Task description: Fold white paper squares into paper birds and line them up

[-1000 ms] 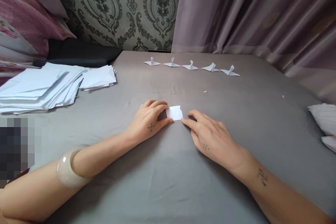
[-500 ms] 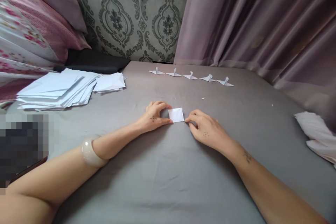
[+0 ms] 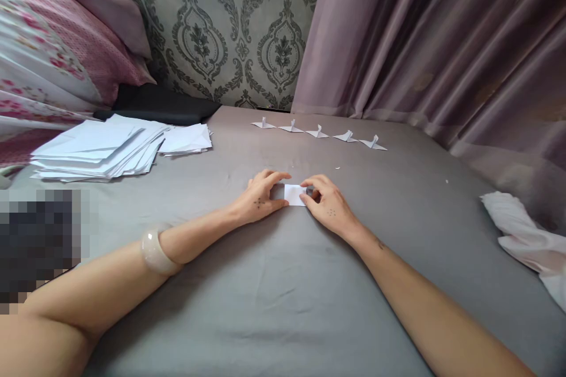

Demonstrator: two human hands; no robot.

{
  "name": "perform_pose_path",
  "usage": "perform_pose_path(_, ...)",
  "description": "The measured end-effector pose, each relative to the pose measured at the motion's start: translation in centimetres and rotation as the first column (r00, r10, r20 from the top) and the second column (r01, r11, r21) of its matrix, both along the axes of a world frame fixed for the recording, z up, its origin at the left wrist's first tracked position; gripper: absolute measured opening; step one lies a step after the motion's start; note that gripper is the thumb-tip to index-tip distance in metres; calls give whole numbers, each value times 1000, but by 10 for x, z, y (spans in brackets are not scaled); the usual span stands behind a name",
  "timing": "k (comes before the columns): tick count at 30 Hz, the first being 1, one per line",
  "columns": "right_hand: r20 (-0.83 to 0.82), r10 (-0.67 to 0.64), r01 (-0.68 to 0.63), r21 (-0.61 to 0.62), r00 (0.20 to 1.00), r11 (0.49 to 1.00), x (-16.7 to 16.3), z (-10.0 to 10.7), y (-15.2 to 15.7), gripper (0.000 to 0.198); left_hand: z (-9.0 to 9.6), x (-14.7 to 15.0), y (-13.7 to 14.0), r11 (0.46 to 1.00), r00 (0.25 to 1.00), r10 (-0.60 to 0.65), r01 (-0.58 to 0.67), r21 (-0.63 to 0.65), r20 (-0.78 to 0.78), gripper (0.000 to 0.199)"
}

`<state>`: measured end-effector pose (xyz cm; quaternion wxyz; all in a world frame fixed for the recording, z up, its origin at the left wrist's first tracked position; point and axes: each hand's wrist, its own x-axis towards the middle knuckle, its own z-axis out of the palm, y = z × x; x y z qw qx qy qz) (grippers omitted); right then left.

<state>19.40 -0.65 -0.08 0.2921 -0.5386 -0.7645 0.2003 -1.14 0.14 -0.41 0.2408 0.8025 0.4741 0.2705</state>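
A small folded square of white paper point(image 3: 293, 195) lies on the grey cloth between my two hands. My left hand point(image 3: 266, 196) steadies it from the left, thumb at the lower left corner and index finger along the far edge. From the right, my right hand point(image 3: 325, 200) has its thumb resting on the paper's right part, with the index finger curved over the far side. The right edge of the paper is partly hidden behind that thumb. A pale bangle point(image 3: 155, 252) sits on my left forearm.
Several folded paper birds point(image 3: 318, 132) stand in a row towards the back. At the left are a large stack of white paper point(image 3: 88, 150) and a smaller stack point(image 3: 188, 139). White crumpled cloth point(image 3: 522, 235) lies at the right. Curtains point(image 3: 375, 35) hang behind.
My right hand has moved left, bringing its thumb onto the folded paper. My left index finger has lifted slightly off the far corner. The view has shifted a little.
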Motion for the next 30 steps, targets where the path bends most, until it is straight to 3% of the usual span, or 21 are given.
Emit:
perform_pose_path(4, 67, 75, -75, -7, 995, 997, 4, -4, 3, 26, -2, 0, 1, 980, 982, -141, 157, 123, -129, 25)
perform_pose_path(7, 85, 123, -126, 31, 989, 992, 6, -4, 3, 31, -4, 1, 3, 957, 961, -202, 235, 173, -188, 24)
perform_pose_path(10, 100, 139, -144, 48, 985, 988, 7, -4, 3, 34, -3, 1, 2, 921, 928, -195, 284, 266, -316, 28)
perform_pose_path(14, 143, 128, -136, 46, 981, 990, 5, -3, 1, 36, 2, 2, -1, 846, 825, -163, 399, 353, -542, 34)
perform_pose_path(17, 172, 105, -115, 46, 979, 992, 3, -2, -3, 37, 5, 1, -1, 840, 789, -124, 406, 359, -602, 33)
perform_pose_path(21, 181, 93, -99, 25, 979, 995, 1, -2, -6, 36, 5, -1, 2, 864, 787, -102, 374, 338, -608, 33)
perform_pose_path(27, 185, 79, -85, 27, 980, 996, 0, -3, -5, 30, 1, -6, 8, 901, 906, -160, 296, 319, -391, 27)
perform_pose_path(30, 183, 85, -91, 28, 979, 995, 0, -2, -6, 29, 0, -8, 10, 895, 913, -179, 306, 324, -367, 27)
